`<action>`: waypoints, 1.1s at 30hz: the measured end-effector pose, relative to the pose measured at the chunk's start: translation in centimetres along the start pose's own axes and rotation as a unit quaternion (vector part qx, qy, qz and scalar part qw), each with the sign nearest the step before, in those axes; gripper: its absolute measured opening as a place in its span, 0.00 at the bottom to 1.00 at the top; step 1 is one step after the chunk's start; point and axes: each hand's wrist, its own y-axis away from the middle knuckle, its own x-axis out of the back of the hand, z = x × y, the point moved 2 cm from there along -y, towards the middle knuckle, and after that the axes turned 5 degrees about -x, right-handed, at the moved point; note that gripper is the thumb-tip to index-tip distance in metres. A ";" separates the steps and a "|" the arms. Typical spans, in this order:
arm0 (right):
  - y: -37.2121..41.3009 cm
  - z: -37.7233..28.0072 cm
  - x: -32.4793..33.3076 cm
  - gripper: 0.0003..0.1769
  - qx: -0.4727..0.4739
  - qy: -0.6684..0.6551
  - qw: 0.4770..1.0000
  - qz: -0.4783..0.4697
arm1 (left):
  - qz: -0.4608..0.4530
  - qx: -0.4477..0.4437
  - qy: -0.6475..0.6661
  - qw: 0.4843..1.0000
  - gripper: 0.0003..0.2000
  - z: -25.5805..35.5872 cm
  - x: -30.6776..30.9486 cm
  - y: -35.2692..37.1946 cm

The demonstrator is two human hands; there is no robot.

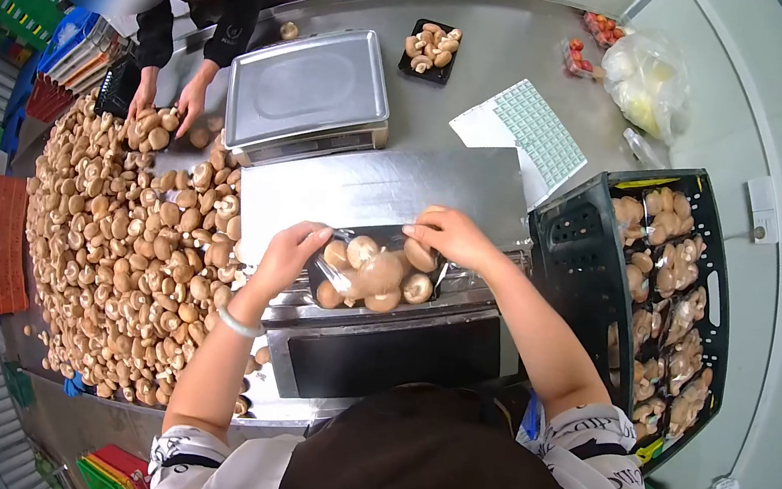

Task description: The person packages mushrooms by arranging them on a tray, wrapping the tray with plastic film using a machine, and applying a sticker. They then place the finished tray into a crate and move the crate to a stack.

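Note:
In front of me is a black tray [439,278] of brown mushrooms [381,273] with clear plastic film over it. It lies at the near edge of a metal wrapping machine [389,189]. My left hand [286,254] pinches the film at the tray's left end. At the far right corner, my right hand [453,237] has its fingers closed on the film and tray edge. The tray's underside is hidden.
A large heap of loose mushrooms [127,251] covers the left side. Beyond the machine stands a scale [310,91], with an unwrapped mushroom tray [430,51] and label sheets [535,129] nearby. A black crate [575,262] holds packed trays at right. A co-worker's hands [170,100] touch mushrooms.

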 end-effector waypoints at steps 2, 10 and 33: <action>1.3 -0.2 -0.9 0.20 0.092 0.003 0.993 0.068 | 0.029 0.003 0.002 1.000 0.18 -0.5 -0.3 1.2; 7.8 -6.9 1.0 0.21 0.014 -0.105 0.991 0.087 | 0.205 -0.154 -0.091 0.962 0.16 7.0 -1.2 7.7; 19.6 6.8 -9.6 0.17 -0.146 -0.107 0.963 0.199 | 0.271 -0.076 0.005 0.960 0.08 -8.7 -10.6 16.8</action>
